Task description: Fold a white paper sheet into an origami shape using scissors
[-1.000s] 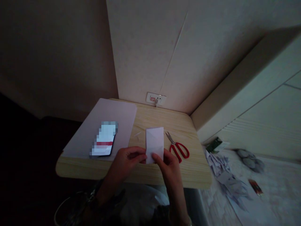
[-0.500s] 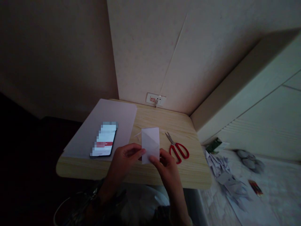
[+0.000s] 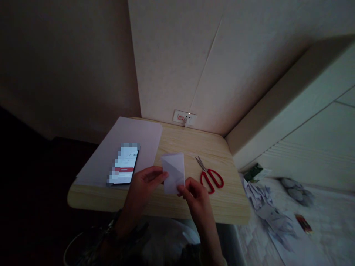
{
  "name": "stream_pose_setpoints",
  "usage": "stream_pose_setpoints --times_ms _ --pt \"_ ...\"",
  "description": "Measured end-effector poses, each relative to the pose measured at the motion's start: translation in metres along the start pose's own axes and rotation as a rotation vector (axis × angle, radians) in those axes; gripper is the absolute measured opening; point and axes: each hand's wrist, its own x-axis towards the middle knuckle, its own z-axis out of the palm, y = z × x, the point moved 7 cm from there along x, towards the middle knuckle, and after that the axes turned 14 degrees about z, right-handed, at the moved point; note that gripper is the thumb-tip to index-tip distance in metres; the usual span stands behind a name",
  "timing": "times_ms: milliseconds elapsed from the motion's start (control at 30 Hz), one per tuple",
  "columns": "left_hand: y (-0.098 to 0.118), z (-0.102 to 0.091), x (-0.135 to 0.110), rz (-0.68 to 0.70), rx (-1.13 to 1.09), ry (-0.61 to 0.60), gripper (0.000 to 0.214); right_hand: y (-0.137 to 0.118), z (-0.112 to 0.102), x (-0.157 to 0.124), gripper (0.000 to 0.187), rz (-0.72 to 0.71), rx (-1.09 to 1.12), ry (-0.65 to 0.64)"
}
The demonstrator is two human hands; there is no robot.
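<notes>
A small folded piece of white paper [image 3: 173,168] is held upright over the small table, a diagonal fold line showing across its face. My left hand [image 3: 148,181] pinches its left edge, thumb in front. At the lower right corner, my right hand [image 3: 195,191] grips the same paper between thumb and fingers. Red-handled scissors [image 3: 209,173] lie on the tabletop just right of the paper, blades slightly apart and pointing away from me. What lies directly behind the paper is hidden.
White sheets [image 3: 138,129] cover the table's left side, with a lit phone [image 3: 124,164] on them. A wall socket [image 3: 184,117] with a plug sits behind the wooden table [image 3: 194,136]. To the right, paper scraps [image 3: 273,218] and a grey object [image 3: 296,191] rest on a bed.
The folded paper has shifted slightly left and turned a little in my hands. My right fingers have moved to its lower right corner. Scissors and phone stay put.
</notes>
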Motion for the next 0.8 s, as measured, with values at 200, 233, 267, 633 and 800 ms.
stream_pose_setpoints --times_ms 200,233,267,633,800 --pt "0.0048 0.0004 0.0002 0.035 0.041 -0.042 0.013 -0.0053 0.0022 -0.0024 0.013 -0.058 -0.076 -0.031" --pt "0.005 0.0007 0.0001 0.037 0.037 -0.045 0.013 -0.0064 0.002 -0.003 0.011 -0.069 -0.062 -0.027" --pt "0.005 0.0006 0.0002 0.04 0.036 -0.045 0.012 -0.007 0.0021 -0.0034 0.01 -0.075 -0.046 -0.023" --pt "0.0035 -0.0004 0.0013 0.076 0.07 -0.025 0.014 -0.0028 0.0035 -0.0016 0.023 -0.044 -0.048 0.075" --pt "-0.0028 0.0017 0.0027 0.075 0.08 -0.055 0.016 -0.0035 0.0005 -0.0021 0.028 -0.038 -0.049 0.146"
